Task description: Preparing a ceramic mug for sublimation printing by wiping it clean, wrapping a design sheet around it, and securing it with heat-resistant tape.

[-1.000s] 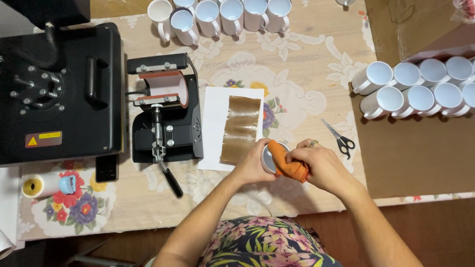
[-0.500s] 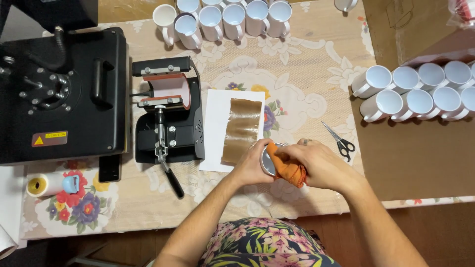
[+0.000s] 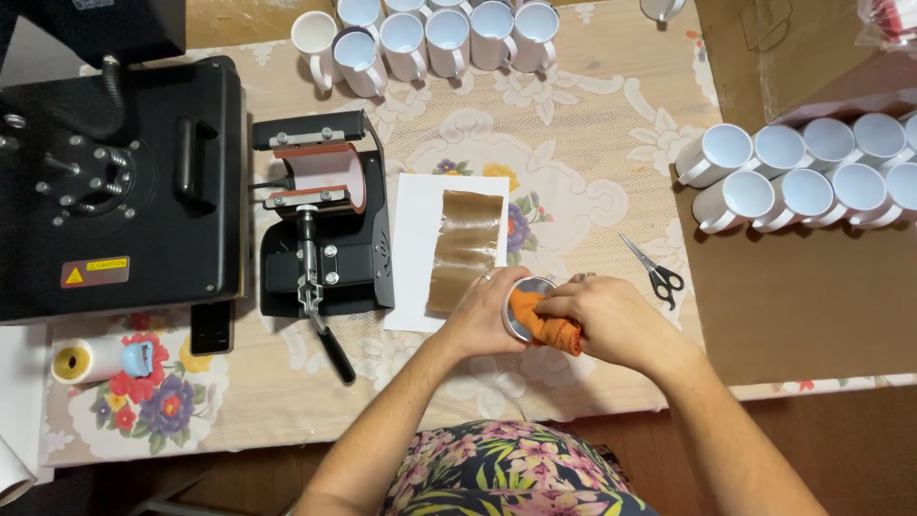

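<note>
Here, item by item: a white ceramic mug (image 3: 523, 308), held just above the near edge of the floral-patterned tablecloth (image 3: 573, 172), beside the white sheet of paper (image 3: 415, 253) that carries a strip of brown translucent film (image 3: 465, 248). The left hand (image 3: 482, 320) is curled closed around the mug's body, mouth turned toward the right. The right hand (image 3: 611, 320) is closed on a crumpled orange cloth (image 3: 544, 320), pressing it into and over the mug's rim; the two hands meet at the mug. Judged from this, the wiping of this one mug is under way and not finished. The small black mug press with a reddish curved pad (image 3: 325, 215) stands open with nothing in it, so pressing appears not yet begun. A row of white mugs (image 3: 430, 38) waits at the far edge, another cluster of white mugs (image 3: 812, 177) on the brown cardboard (image 3: 812, 306) to the right. Black-handled scissors (image 3: 654, 272) lie near the right hand; a large black flat heat press (image 3: 119, 182) sits left.
</note>
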